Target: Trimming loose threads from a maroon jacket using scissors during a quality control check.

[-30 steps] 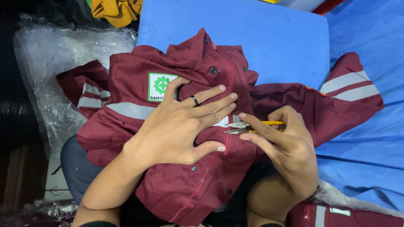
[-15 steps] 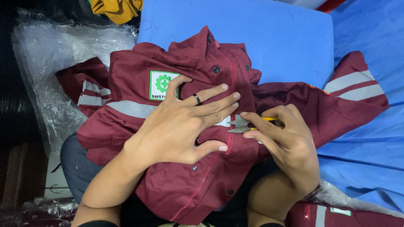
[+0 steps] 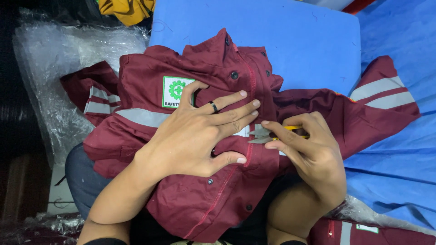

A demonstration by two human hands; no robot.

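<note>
**Soft jacket pinned flat, small snips at the front seam**

A dark red work jacket (image 3: pixel 200 195) lies across the person's lap, its collar pointing away from them. The left hand (image 3: pixel 200 136) rests on the chest of it, open and spread, palm down, a dark ring on one finger; just beyond its fingertips sits a green and white badge (image 3: pixel 175 90). The right hand (image 3: pixel 309 149) is closed around a pair of small yellow-handled snips (image 3: pixel 268 134), whose metal tips point at the left fingertips, right at the front seam.

The cloth looks soft and limp, judging by its folds and creases, so it would likely shift or bunch unless pressed flat as the left hand does. It is probably light, and best held by pinning or pinching it near the spot being worked. The snips seem small and rigid, fit for a fingertip grip.

Past both hands lies a blue cushion (image 3: pixel 295 41); clear plastic wrap (image 3: pixel 59 72) sits to the left of the left hand.
</note>
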